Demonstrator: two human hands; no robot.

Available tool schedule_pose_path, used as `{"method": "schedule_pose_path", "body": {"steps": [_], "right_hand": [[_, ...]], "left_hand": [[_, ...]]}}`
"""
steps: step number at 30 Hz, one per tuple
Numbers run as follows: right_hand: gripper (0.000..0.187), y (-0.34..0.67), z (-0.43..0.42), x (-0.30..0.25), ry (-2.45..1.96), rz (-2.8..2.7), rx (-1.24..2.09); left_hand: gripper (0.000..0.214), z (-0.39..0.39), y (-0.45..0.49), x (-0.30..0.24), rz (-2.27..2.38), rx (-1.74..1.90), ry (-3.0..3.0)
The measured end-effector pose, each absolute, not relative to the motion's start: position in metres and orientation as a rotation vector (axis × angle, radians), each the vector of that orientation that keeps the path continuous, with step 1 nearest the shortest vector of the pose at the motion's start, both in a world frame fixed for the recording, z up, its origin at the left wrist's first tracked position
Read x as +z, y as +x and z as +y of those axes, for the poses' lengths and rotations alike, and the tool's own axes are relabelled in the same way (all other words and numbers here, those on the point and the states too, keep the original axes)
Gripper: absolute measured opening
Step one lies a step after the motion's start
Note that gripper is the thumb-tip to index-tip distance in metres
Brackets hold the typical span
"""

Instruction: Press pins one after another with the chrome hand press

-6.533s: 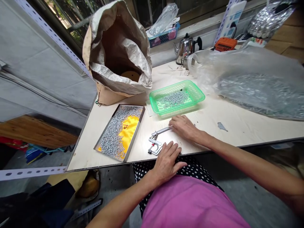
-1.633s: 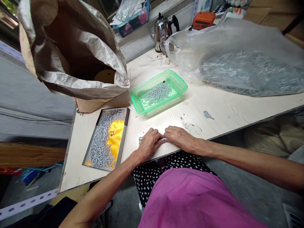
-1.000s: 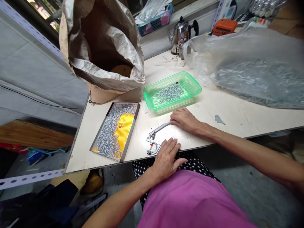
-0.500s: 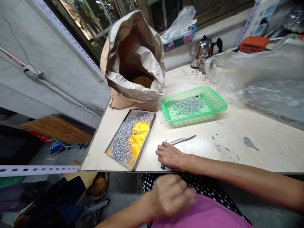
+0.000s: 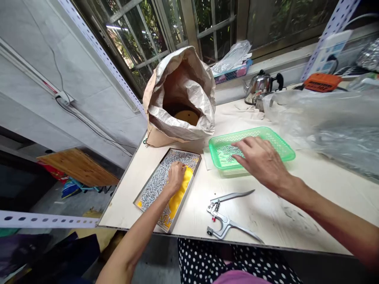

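Observation:
My left hand (image 5: 176, 176) reaches into a shallow metal-edged tray (image 5: 181, 203) with a yellow lining and many small silvery metal pins (image 5: 155, 183). Its fingers are bunched together at the pins; what is between them, if anything, is hidden. My right hand (image 5: 262, 161) hovers over the near side of a green plastic basket (image 5: 288, 154), thumb and fingers apart, holding nothing visible. More small metal pins (image 5: 227, 152) lie in the basket, partly hidden by that hand. Snap pliers (image 5: 226, 223) with a spring and a red piece lie with handles spread on the table near the front edge.
A large, wide-open paper sack (image 5: 154, 132) stands behind the tray. Clear plastic bags (image 5: 334, 118) cover the right side. A steel kettle (image 5: 257, 86) and an orange box-shaped item (image 5: 322, 82) stand at the back. The table's front edge (image 5: 266, 246) runs just before my lap.
My right hand has left the snap pliers and moved up over the green basket. My left hand has gone from near my lap into the tray. The view has shifted upward.

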State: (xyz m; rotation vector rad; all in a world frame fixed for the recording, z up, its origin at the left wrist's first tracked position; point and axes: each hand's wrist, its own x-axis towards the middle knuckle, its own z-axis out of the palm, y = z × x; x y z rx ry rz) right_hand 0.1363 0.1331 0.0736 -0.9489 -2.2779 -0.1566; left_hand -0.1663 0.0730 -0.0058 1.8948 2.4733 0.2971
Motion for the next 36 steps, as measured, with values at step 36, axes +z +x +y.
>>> {"method": "schedule_pose_path", "body": {"steps": [36], "right_hand": [[0.015,0.156,0.006,-0.018,-0.966,-2.839,0.615]], "left_hand": [[0.041,-0.04,-0.065,0.005,1.81,0.441,1.089]]}}
